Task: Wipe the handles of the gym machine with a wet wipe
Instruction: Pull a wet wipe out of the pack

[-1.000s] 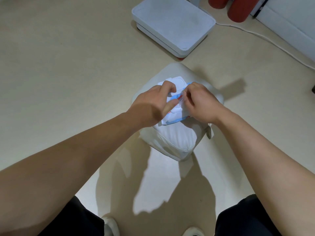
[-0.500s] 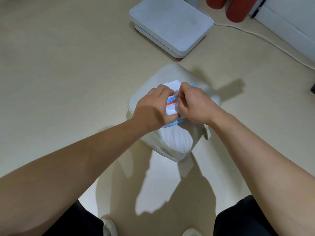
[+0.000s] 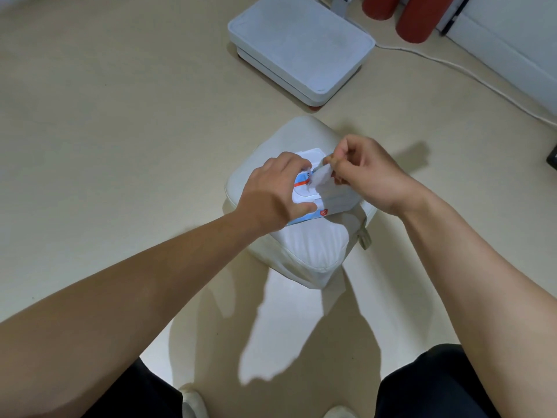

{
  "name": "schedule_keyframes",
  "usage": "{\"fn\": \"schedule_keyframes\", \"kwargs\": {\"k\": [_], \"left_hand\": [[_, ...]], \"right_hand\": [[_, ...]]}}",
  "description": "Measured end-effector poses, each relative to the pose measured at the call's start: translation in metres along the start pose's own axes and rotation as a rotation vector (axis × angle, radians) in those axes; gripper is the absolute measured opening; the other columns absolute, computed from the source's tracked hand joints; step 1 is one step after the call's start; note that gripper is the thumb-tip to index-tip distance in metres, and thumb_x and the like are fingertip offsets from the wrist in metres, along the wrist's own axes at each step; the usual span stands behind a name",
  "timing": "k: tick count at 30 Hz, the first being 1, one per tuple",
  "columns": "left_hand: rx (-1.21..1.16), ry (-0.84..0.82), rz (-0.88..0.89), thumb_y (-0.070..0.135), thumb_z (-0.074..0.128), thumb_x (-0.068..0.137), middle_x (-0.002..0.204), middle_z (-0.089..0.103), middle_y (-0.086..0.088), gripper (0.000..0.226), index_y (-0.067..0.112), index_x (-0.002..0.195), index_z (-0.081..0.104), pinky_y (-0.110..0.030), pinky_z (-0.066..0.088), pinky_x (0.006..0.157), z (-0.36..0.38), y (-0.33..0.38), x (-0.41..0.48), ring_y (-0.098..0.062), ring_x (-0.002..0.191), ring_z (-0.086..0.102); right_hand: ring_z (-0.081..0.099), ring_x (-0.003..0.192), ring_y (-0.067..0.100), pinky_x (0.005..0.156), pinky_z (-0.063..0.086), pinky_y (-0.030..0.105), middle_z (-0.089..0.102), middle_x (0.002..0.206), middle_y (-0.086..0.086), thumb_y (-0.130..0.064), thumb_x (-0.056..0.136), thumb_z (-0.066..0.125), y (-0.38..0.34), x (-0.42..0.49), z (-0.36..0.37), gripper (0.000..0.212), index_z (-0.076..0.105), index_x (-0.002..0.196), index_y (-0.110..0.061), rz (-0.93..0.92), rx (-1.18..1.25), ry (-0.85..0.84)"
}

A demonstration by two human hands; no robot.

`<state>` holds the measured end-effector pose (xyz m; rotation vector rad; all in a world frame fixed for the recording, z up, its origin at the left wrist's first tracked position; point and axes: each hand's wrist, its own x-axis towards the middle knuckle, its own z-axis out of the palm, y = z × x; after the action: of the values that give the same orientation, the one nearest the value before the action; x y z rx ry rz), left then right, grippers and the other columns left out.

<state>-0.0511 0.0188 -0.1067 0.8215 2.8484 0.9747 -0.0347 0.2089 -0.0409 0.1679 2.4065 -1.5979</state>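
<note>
Wipe (image 3: 321,177) pinched upright by right hand (image 3: 372,173), left hand (image 3: 272,193) steadying pack (image 3: 328,203)

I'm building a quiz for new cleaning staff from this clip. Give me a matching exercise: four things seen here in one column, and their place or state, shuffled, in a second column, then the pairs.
Things
1. wet wipe
2. wipes pack
3. left hand
4. white cable

Places or states
A. lies along the floor at the upper right
B. rests on the white cushion
C. pinched by the right hand, partly pulled out
D. presses down on the pack

Pairs: 1-C, 2-B, 3-D, 4-A
</note>
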Motion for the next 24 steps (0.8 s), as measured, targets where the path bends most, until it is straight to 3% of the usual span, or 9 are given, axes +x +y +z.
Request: {"fn": "schedule_keyframes", "kwargs": {"k": [2, 6, 9, 12, 15, 17, 19, 21, 24], "left_hand": [[-0.01, -0.004, -0.022, 0.061, 0.061, 0.065, 0.114, 0.062, 0.003, 0.064, 0.021, 0.115, 0.064, -0.043, 0.049, 0.082, 0.0, 0.002, 0.001, -0.023, 0.1, 0.058], [-0.095, -0.013, -0.13, 0.064, 0.064, 0.066, 0.115, 0.057, 0.011, 0.058, 0.031, 0.113, 0.065, -0.035, 0.045, 0.09, -0.001, 0.009, 0.003, -0.016, 0.105, 0.054], [-0.106, -0.014, -0.142, 0.058, 0.068, 0.071, 0.116, 0.057, 0.01, 0.048, 0.032, 0.111, 0.066, -0.039, 0.046, 0.093, 0.0, 0.011, 0.005, -0.017, 0.107, 0.053], [-0.12, -0.021, -0.154, 0.056, 0.07, 0.072, 0.116, 0.057, 0.007, 0.047, 0.03, 0.111, 0.066, -0.041, 0.046, 0.093, -0.001, 0.012, 0.006, -0.019, 0.107, 0.053], [-0.106, -0.037, -0.152, 0.054, 0.071, 0.074, 0.117, 0.057, 0.008, 0.045, 0.032, 0.112, 0.066, -0.04, 0.045, 0.094, -0.004, 0.013, 0.007, -0.018, 0.109, 0.053], [-0.094, -0.048, -0.157, 0.05, 0.074, 0.076, 0.119, 0.056, 0.009, 0.043, 0.032, 0.114, 0.066, -0.035, 0.042, 0.095, -0.004, 0.012, 0.007, -0.017, 0.111, 0.052], [-0.08, -0.053, -0.15, 0.05, 0.074, 0.076, 0.121, 0.055, 0.008, 0.045, 0.033, 0.117, 0.066, -0.03, 0.039, 0.093, -0.003, 0.01, 0.006, -0.017, 0.112, 0.052], [-0.065, -0.048, -0.14, 0.053, 0.07, 0.074, 0.121, 0.057, 0.008, 0.049, 0.032, 0.118, 0.066, -0.028, 0.037, 0.091, -0.002, 0.01, 0.005, -0.017, 0.112, 0.053], [-0.028, -0.004, -0.1, 0.054, 0.068, 0.072, 0.117, 0.062, 0.007, 0.052, 0.025, 0.116, 0.067, -0.028, 0.039, 0.09, -0.005, 0.01, 0.004, -0.018, 0.108, 0.056]], "right_hand": [[0.057, 0.066, 0.011, 0.073, 0.047, 0.032, 0.06, 0.084, 0.017, -0.016, 0.084, 0.057, -0.004, 0.001, 0.001, 0.012, 0.053, 0.073, -0.015, 0.048, 0.193, 0.022], [0.055, 0.071, 0.02, 0.076, 0.046, 0.039, 0.059, 0.072, 0.004, -0.012, 0.083, 0.055, -0.002, 0.0, 0.0, 0.017, 0.056, 0.067, -0.018, 0.13, 0.246, 0.14], [0.06, 0.074, 0.016, 0.075, 0.049, 0.034, 0.062, 0.083, -0.004, -0.02, 0.095, 0.052, 0.002, -0.006, -0.001, 0.01, 0.061, 0.09, -0.018, 0.163, 0.297, 0.146], [0.065, 0.083, 0.011, 0.074, 0.053, 0.025, 0.065, 0.101, -0.008, -0.041, 0.085, 0.066, 0.005, -0.011, -0.004, 0.031, 0.064, 0.114, -0.029, 0.092, 0.027, 0.052], [0.064, 0.071, 0.006, 0.07, 0.049, 0.026, 0.071, 0.083, -0.007, -0.027, 0.086, 0.075, 0.011, -0.009, 0.001, 0.01, 0.071, 0.094, -0.022, -0.013, -0.259, 0.121], [0.062, 0.067, 0.009, 0.069, 0.05, 0.028, 0.069, 0.076, -0.002, -0.016, 0.093, 0.068, 0.006, -0.006, -0.001, 0.008, 0.069, 0.085, -0.017, -0.014, -0.039, 0.256], [0.061, 0.069, 0.015, 0.065, 0.051, 0.028, 0.065, 0.074, 0.0, -0.011, 0.098, 0.056, -0.007, -0.004, -0.011, 0.02, 0.062, 0.081, -0.018, 0.001, 0.482, 0.383], [0.06, 0.072, 0.018, 0.064, 0.047, 0.026, 0.063, 0.077, 0.0, -0.012, 0.096, 0.045, -0.019, -0.006, -0.026, 0.026, 0.058, 0.075, -0.02, 0.059, 0.912, 0.352], [0.062, 0.076, 0.02, 0.068, 0.045, 0.028, 0.067, 0.083, 0.005, -0.014, 0.092, 0.041, -0.013, -0.014, -0.028, 0.039, 0.067, 0.063, -0.019, 0.134, 0.968, 0.208]]}}
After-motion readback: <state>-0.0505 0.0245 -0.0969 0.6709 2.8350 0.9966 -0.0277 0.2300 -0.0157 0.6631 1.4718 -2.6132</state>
